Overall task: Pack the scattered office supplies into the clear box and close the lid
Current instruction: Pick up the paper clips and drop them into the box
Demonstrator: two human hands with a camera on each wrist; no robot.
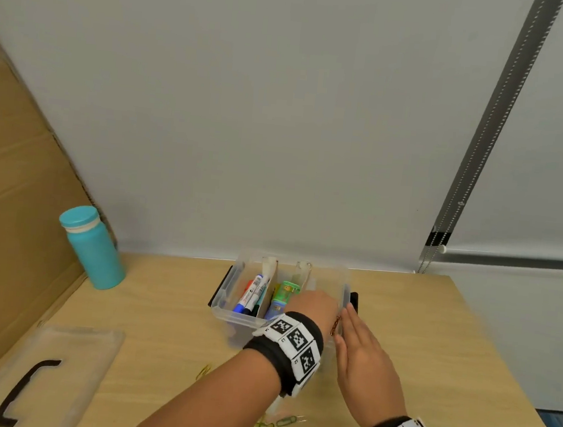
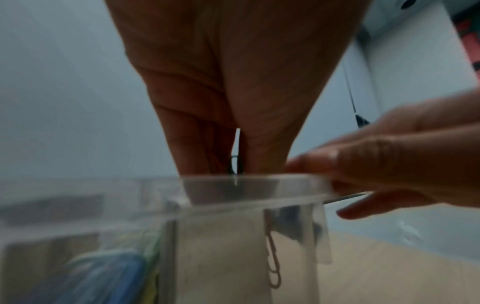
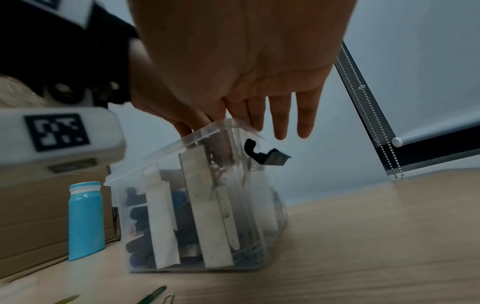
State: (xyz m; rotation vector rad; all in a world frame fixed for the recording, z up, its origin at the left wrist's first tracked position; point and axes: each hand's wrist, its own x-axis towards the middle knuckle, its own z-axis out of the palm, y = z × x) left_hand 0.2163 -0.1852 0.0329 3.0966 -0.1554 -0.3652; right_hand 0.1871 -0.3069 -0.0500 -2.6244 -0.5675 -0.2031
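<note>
Low in the middle of the head view, my left hand (image 1: 316, 306) dips pinched fingers with paper clips into the clear box (image 1: 229, 315); my right hand (image 1: 359, 351), fingers straight, steadies its thin, light, slippery wall by the rim.

Both hands (image 1: 318, 311) crowd the clear box's (image 1: 226, 306) right compartment; left compartments lie open.

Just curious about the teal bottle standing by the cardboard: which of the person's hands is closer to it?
Left. The left hand reaches into the clear box, on the teal bottle's side; the right hand rests on the box's far wall.
</note>
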